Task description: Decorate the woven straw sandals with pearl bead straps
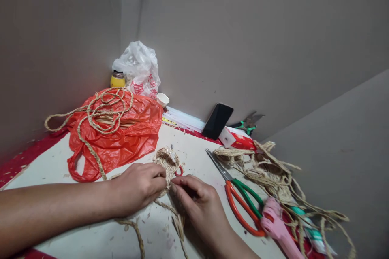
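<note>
A small woven straw piece [166, 166], shaped like a slipper with a rounded opening at the far end, lies at the middle of the table. My left hand [141, 186] is closed on its left side, the fingertips partly hidden. At its right lower edge, my right hand [200, 200] pinches thumb against forefinger; what sits between them is too small to make out. Braided straw cord [138, 234] runs out from under my left forearm, and loose straw strands [180, 230] hang below the piece. A red ring [179, 171] shows just behind it.
Scissors with orange and green handles [243, 202] lie to the right, beside a pink tool [281, 228] and tangled straw cords [273, 174]. A phone [217, 121] and pliers [251, 121] rest near the wall. Back left are a red plastic bag [136, 129], coiled cord and a paper cup [163, 99].
</note>
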Demonstrator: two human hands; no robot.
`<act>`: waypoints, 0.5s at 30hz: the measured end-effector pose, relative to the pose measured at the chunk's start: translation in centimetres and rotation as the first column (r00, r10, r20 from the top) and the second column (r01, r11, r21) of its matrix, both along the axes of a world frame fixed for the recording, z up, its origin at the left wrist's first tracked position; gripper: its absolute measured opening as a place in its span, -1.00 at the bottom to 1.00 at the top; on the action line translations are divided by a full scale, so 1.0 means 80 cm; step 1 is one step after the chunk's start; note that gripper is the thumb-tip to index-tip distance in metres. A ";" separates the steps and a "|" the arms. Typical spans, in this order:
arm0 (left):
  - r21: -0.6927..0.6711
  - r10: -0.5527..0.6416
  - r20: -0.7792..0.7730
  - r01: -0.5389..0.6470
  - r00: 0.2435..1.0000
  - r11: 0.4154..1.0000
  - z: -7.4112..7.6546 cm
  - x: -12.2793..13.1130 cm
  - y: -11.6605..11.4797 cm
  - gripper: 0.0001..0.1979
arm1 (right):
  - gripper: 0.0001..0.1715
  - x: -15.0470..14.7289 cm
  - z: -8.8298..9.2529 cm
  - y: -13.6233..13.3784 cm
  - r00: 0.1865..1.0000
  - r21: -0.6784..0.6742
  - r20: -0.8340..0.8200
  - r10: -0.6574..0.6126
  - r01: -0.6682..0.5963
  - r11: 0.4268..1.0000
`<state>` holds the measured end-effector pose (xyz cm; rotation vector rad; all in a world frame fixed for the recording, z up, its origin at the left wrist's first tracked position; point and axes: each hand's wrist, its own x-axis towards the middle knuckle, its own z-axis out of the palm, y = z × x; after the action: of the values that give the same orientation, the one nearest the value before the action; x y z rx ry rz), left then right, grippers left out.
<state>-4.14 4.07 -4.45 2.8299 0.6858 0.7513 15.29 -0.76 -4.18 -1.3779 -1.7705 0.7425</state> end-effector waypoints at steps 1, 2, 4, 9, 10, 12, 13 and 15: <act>0.085 -0.028 -0.055 0.032 0.998 0.996 0.003 -0.001 0.001 -0.83 | -0.86 0.002 0.001 0.001 1.000 -0.011 -0.021 0.003 -0.003 1.000; 0.161 -0.053 -0.107 0.070 0.993 0.984 0.007 -0.002 0.001 -0.84 | -0.85 0.003 0.001 0.003 0.999 -0.033 -0.045 0.010 -0.011 0.999; 0.271 -0.101 -0.179 0.148 0.979 0.951 0.014 -0.003 0.003 -0.85 | -0.86 0.006 0.003 0.005 0.993 -0.114 -0.117 0.021 -0.035 0.993; 0.325 -0.187 -0.241 0.261 0.952 0.909 0.023 0.003 0.006 -0.86 | -0.69 0.016 0.005 0.008 0.918 -0.484 -0.396 -0.034 -0.178 0.857; 0.315 -0.198 -0.251 0.273 0.948 0.909 0.023 0.005 0.007 -0.86 | -0.64 0.018 0.005 0.009 0.900 -0.530 -0.432 -0.052 -0.207 0.822; 0.292 -0.216 -0.268 0.293 0.939 0.911 0.020 0.008 0.008 -0.83 | -0.56 0.020 0.004 0.010 0.885 -0.567 -0.459 -0.080 -0.223 0.793; 0.281 -0.222 -0.269 0.297 0.937 0.913 0.019 0.010 0.008 -0.82 | -0.54 0.021 0.003 0.011 0.886 -0.571 -0.455 -0.085 -0.218 0.792; 0.260 -0.230 -0.260 0.298 0.938 0.919 0.015 0.010 0.008 -0.80 | -0.57 0.020 0.003 0.012 0.897 -0.574 -0.436 -0.079 -0.209 0.792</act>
<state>-3.30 4.68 -3.22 3.2252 0.2111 0.5298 16.91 0.19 -3.91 -1.3864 -1.2558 1.6396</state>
